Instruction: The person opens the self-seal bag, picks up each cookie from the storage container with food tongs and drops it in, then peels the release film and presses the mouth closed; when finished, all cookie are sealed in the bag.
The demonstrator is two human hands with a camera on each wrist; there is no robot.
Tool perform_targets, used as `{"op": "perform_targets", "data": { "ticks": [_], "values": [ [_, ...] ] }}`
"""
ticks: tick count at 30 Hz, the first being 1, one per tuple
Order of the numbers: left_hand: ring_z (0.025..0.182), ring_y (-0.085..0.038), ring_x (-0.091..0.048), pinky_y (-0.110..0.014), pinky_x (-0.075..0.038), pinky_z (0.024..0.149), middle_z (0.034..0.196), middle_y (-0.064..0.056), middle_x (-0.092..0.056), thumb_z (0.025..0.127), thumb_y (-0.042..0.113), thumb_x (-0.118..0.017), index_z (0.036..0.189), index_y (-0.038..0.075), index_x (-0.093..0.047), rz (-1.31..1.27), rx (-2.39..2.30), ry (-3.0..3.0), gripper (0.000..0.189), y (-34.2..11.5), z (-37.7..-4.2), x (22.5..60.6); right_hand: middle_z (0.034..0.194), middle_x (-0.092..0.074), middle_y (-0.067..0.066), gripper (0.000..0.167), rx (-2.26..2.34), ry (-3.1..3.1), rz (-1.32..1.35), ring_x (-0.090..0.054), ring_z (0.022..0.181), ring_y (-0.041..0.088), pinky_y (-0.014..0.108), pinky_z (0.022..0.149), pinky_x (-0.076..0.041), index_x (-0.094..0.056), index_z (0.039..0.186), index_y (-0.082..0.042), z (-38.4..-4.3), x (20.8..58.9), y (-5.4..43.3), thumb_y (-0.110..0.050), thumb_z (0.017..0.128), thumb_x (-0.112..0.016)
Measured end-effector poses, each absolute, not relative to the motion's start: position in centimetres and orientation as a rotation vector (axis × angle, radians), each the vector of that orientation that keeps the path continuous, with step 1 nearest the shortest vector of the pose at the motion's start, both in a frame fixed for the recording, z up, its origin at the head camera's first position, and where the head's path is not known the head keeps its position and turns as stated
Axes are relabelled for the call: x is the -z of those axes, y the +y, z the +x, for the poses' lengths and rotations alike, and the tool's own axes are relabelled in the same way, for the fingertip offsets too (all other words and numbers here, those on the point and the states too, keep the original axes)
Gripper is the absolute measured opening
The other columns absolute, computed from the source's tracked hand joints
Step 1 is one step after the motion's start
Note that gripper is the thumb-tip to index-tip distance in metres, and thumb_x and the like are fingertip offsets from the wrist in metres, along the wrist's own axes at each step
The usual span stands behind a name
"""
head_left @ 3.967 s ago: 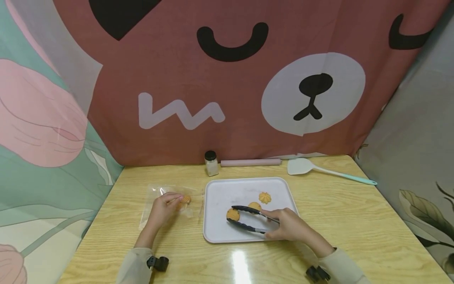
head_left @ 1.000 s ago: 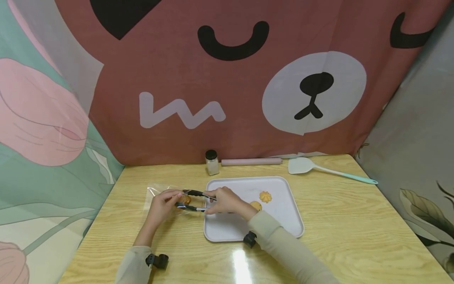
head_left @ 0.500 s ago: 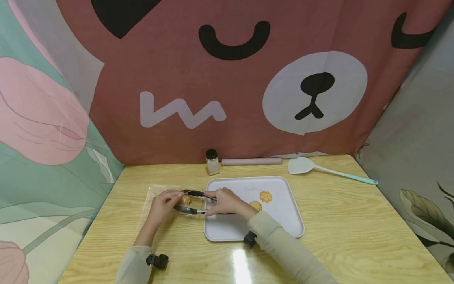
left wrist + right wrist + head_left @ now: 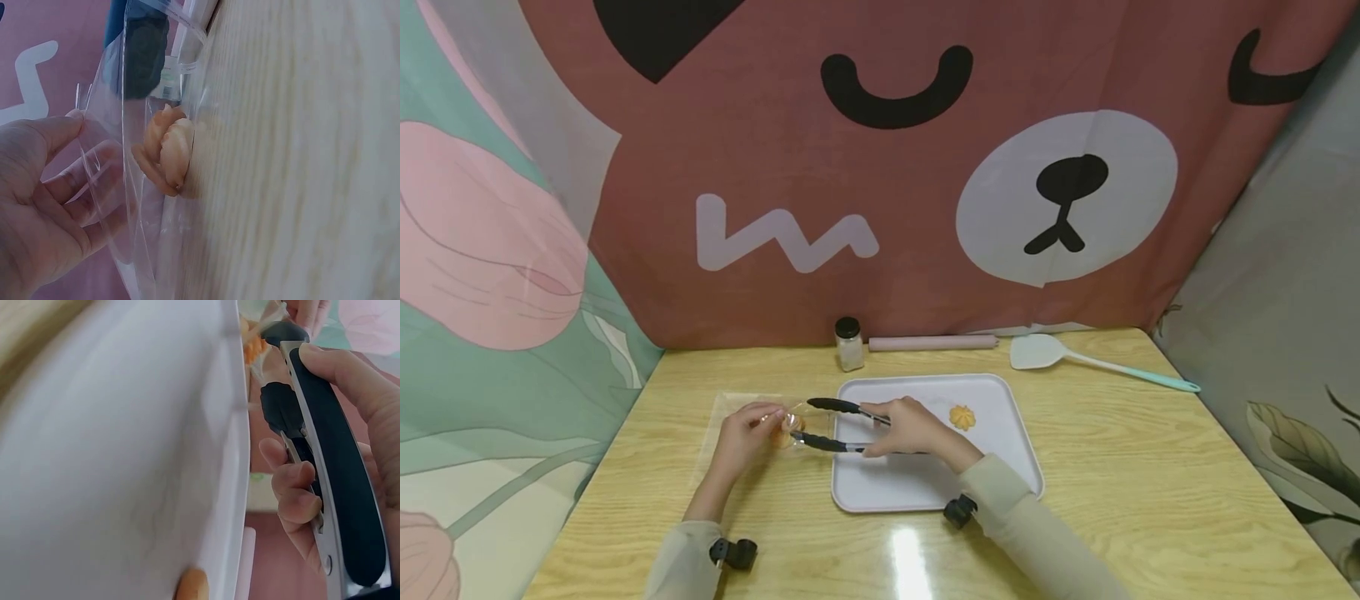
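My left hand (image 4: 747, 437) pinches the edge of a clear plastic bag (image 4: 106, 181), holding its mouth apart. Inside the bag several golden piped cookies (image 4: 172, 150) lie against one another on the table. My right hand (image 4: 910, 429) grips black-tipped metal tongs (image 4: 823, 442), fingers curled round both arms. The tongs are spread, with nothing between their tips, over the bag's right side and the tray's left rim. On the white tray (image 4: 895, 492) a flower-shaped cookie (image 4: 962, 417) shows; my right hand and wrist cover the spot beside it.
Behind the tray stand a black-lidded jar (image 4: 849, 346) and a pale pink rod (image 4: 932, 342). A spatula (image 4: 1037, 352) with a mint handle lies at the back right. A printed cloth (image 4: 760, 308) hangs behind the table.
The tongs picked up a round cookie from the tray, reached into the bag and let it go. My right hand has since drawn back rightward; my left hand keeps its hold.
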State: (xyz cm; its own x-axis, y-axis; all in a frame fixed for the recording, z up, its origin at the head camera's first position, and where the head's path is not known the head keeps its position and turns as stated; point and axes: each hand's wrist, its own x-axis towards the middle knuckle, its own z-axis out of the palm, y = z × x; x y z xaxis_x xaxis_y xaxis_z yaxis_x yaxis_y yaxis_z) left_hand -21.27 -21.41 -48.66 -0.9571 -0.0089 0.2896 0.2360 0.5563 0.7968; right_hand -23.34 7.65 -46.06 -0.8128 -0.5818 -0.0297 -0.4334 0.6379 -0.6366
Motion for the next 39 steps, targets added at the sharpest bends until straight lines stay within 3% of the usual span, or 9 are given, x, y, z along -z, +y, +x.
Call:
{"op": "perform_targets", "data": {
  "ticks": [3,15,19,24,27,28,30,31,39],
  "values": [
    [0.1,-0.03,-0.063,-0.045,-0.051,0.087,0.101,-0.013,-0.07,0.086,0.01,-0.07,0.094,0.004,-0.075,-0.182,1.373,-2.527,0.011,-21.4,-21.2,48.6,0.097,-0.07,0.004,0.075,0.938,2.632,-0.844,-0.035,0.048,0.004,0.021,0.046,-0.035,-0.053,0.135,-0.013,-23.0,46.0,8.7,-0.039,0.071,-0.082],
    [0.101,-0.033,-0.062,-0.05,-0.049,0.089,0.1,-0.016,-0.069,0.085,0.006,-0.069,0.094,0.0,-0.073,-0.229,1.368,-2.508,0.012,-21.6,-20.9,48.6,0.094,-0.069,0.002,0.073,0.956,2.712,-0.919,-0.028,0.05,0.003,0.021,0.05,-0.032,-0.054,0.134,-0.012,-21.6,45.6,12.8,-0.039,0.072,-0.081],
    [0.102,-0.034,-0.062,-0.051,-0.049,0.088,0.102,-0.016,-0.068,0.086,0.009,-0.069,0.096,0.0,-0.073,-0.218,1.36,-2.527,0.014,-21.6,-20.7,48.5,0.094,-0.069,0.001,0.075,0.95,2.728,-0.921,-0.044,0.06,0.007,0.023,0.058,-0.038,-0.053,0.135,-0.01,-21.1,45.6,14.7,-0.039,0.072,-0.081],
    [0.103,-0.034,-0.062,-0.053,-0.048,0.09,0.103,-0.016,-0.068,0.086,0.013,-0.069,0.097,0.002,-0.073,-0.214,1.375,-2.529,0.016,-21.6,-20.8,48.4,0.115,-0.066,0.011,0.076,0.971,2.753,-0.874,-0.055,0.067,0.01,0.022,0.058,-0.04,-0.053,0.135,-0.01,-20.3,45.9,17.3,-0.041,0.071,-0.082],
    [0.102,-0.034,-0.062,-0.053,-0.048,0.09,0.101,-0.015,-0.069,0.086,0.011,-0.07,0.096,0.001,-0.073,-0.218,1.373,-2.52,0.015,-21.6,-20.7,48.4,0.113,-0.066,0.011,0.075,0.994,2.764,-0.847,-0.046,0.054,0.007,0.019,0.051,-0.035,-0.054,0.133,-0.009,-19.9,46.1,18.5,-0.039,0.07,-0.082],
    [0.102,-0.034,-0.062,-0.053,-0.048,0.09,0.101,-0.016,-0.069,0.086,0.01,-0.069,0.096,0.001,-0.073,-0.219,1.376,-2.519,0.014,-21.6,-20.7,48.4,0.108,-0.068,0.009,0.075,1.002,2.762,-0.848,-0.035,0.049,0.004,0.02,0.047,-0.033,-0.054,0.133,-0.008,-19.7,46.1,18.9,-0.039,0.071,-0.082],
    [0.102,-0.034,-0.062,-0.053,-0.047,0.091,0.102,-0.016,-0.069,0.086,0.01,-0.069,0.096,0.0,-0.073,-0.214,1.384,-2.524,0.015,-21.6,-20.8,48.4,0.097,-0.068,0.005,0.075,1.004,2.778,-0.87,-0.034,0.051,0.001,0.019,0.047,-0.031,-0.055,0.132,-0.006,-19.5,46.2,19.7,-0.037,0.071,-0.082],
    [0.102,-0.034,-0.062,-0.053,-0.047,0.091,0.102,-0.016,-0.069,0.086,0.011,-0.07,0.097,0.001,-0.073,-0.207,1.393,-2.528,0.015,-21.6,-20.8,48.4,0.093,-0.067,0.003,0.075,1.011,2.776,-0.873,-0.024,0.048,0.001,0.019,0.047,-0.029,-0.055,0.132,-0.005,-19.4,46.3,20.1,-0.036,0.071,-0.083],
    [0.102,-0.033,-0.062,-0.051,-0.046,0.094,0.101,-0.015,-0.069,0.085,0.011,-0.071,0.095,0.001,-0.073,-0.195,1.395,-2.513,0.015,-21.7,-20.8,48.3,0.088,-0.068,0.001,0.075,0.981,2.827,-0.881,-0.021,0.051,-0.001,0.018,0.047,-0.028,-0.056,0.13,0.0,-18.4,46.6,22.6,-0.034,0.07,-0.084]
  ]
}}
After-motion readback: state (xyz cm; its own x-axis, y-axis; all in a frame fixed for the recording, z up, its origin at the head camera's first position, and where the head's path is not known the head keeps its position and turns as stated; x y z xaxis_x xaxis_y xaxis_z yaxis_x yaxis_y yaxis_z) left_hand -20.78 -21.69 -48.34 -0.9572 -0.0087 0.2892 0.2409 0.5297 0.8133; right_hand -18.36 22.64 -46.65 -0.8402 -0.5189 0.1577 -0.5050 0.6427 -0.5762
